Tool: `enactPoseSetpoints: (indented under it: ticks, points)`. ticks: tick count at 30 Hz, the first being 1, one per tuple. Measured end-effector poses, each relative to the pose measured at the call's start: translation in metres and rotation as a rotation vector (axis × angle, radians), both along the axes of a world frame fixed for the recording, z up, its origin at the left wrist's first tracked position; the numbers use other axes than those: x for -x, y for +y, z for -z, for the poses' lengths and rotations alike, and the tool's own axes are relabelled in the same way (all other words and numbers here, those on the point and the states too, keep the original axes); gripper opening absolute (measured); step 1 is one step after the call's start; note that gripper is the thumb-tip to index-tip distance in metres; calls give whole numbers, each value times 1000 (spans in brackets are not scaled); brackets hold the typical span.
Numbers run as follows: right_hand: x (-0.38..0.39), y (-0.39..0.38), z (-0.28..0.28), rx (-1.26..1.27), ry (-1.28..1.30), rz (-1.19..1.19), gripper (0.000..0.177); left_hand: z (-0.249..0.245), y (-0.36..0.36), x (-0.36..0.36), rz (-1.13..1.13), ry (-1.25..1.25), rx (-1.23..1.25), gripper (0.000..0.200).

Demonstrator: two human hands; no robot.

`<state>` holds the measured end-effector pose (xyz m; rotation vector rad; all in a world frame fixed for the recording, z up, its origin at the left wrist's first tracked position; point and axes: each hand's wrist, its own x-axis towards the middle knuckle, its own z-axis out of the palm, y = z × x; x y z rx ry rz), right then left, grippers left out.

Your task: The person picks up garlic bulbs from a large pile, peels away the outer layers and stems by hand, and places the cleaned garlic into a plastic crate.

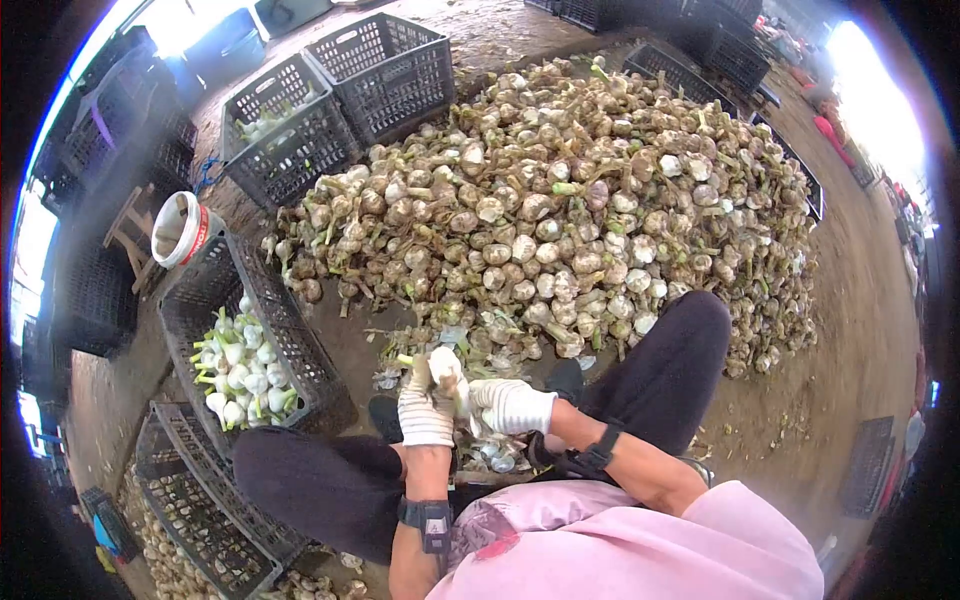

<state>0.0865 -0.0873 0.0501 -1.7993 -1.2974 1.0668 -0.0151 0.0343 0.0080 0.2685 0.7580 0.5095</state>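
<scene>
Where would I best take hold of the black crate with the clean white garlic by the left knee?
Probably the upper rim of the black crate's long wall facing the garlic pile, the grip hooking over from above on that side. That rim runs long and straight, with open floor beside the wall, while the left knee crowds the near end.

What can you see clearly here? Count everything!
Garlic pile: one, brownish white, centre
Crates: many, black, mostly around the edges
White bulbs: many, white and green, in left crate
Bucket: one, white and red, left
Wooden frame: one, brown, by bucket
Held bulb: one, white, lower middle
Trousers: one pair, dark, lower middle
Top: one, pink, bottom
Wrist devices: two, black, wrists
Left hand: one, white striped glove, holding bulb
Right hand: one, white striped glove, by bulb
</scene>
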Motion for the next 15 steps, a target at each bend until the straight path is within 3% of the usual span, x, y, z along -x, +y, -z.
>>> enactPoseSetpoints:
  ticks: [1, 2, 4, 6, 7, 8, 10, 11, 12, 14, 15]
  points:
    - [-3, -1, -11, -32, 316, -15, 27, -8, 0, -2, -21, 129, -136, 29]
    - [-9, -3, -11, -28, 316, -25, 27, 11, 10, 1, 1, 139, -51, 30]
    - [-20, -5, -13, -236, 727, 74, 30, -22, -4, -7, -107, 186, 57, 30]
    - [-34, 7, -25, -451, 1224, 378, 23, -4, 3, -6, -169, 124, 84, 23]
    - [-46, 8, -1, -359, 1139, 545, 23, 1, 6, -3, -150, 97, 170, 20]
    - [-56, 15, 34, -148, 619, 486, 29, 3, 9, -1, -154, 97, 168, 20]
    - [-39, 8, 48, 311, -680, 194, 36, 10, 15, 2, -123, 6, 359, 22]
    - [-36, 4, 68, -30, -317, 333, 46, 9, 14, 3, -108, -28, 383, 26]
    - [-33, 10, 42, -23, -314, 316, 46, 4, 12, 2, -124, -27, 392, 26]
    - [-25, 18, -7, -67, 595, 501, 45, -8, 9, -1, -82, 17, 349, 28]
    - [-23, 19, 3, -164, 579, 449, 40, -11, 6, -1, -62, -35, 250, 22]
